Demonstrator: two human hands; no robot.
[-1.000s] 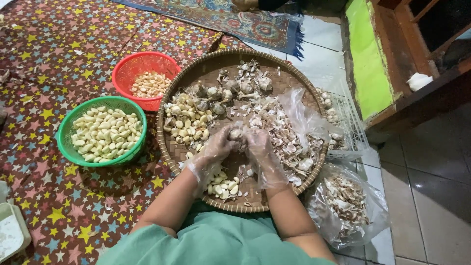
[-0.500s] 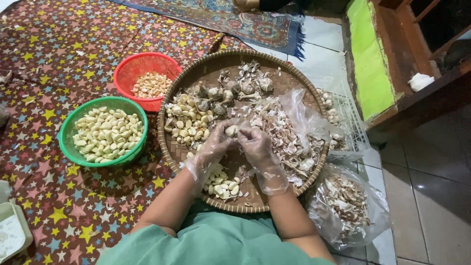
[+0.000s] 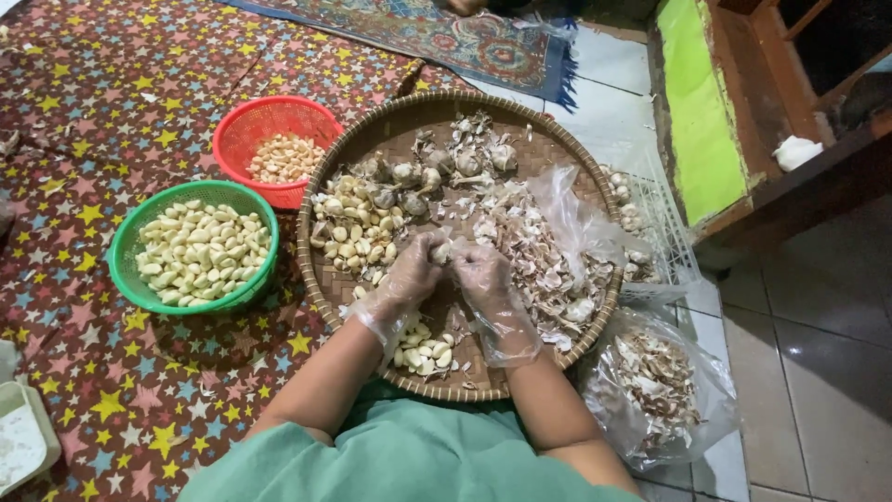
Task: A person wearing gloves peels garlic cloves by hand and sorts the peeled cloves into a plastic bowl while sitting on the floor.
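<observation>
Both my hands wear thin clear plastic gloves and meet over a round woven tray (image 3: 362, 307). My left hand (image 3: 409, 274) and my right hand (image 3: 483, 279) pinch one garlic clove (image 3: 441, 251) between their fingertips. On the tray lie whole garlic bulbs (image 3: 418, 177) at the back, unpeeled cloves (image 3: 348, 228) at the left, papery garlic skins (image 3: 548, 270) at the right and a small heap of peeled cloves (image 3: 423, 349) near my body.
A green basket (image 3: 130, 279) of peeled cloves and a red basket (image 3: 237, 130) of smaller cloves stand left of the tray on a star-patterned mat (image 3: 111, 390). A clear bag of skins (image 3: 655, 390) lies at the right on the tiled floor. Wooden furniture (image 3: 771, 177) stands at the far right.
My hands have stayed together over the tray's middle, their fingers shifting slightly around the clove. Nothing else has moved.
</observation>
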